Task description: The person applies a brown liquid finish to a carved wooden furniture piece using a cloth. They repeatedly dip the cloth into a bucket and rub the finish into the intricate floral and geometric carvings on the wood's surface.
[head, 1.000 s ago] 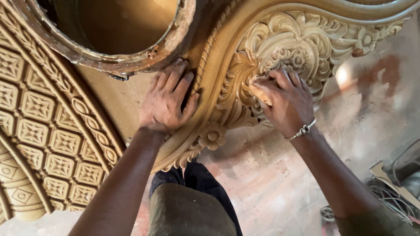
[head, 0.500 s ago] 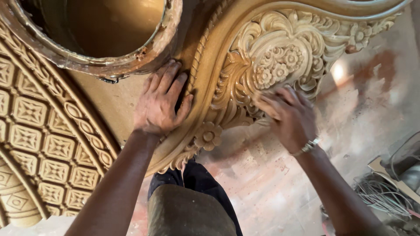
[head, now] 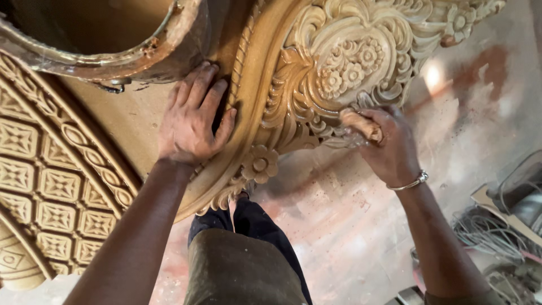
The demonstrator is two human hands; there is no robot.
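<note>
The carved panel (head: 350,68) runs past the top edge; tangled cables (head: 480,231) are blurred.

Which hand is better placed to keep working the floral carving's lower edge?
Probably the right hand: it grips a small pad against the carved panel. The left hand lies flat, bracing.

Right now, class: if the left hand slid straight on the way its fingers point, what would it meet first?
Most likely the round metal vessel: the left hand lies flat on the carved panel, fingertips nearly at its rim, though depth is unclear.
</note>
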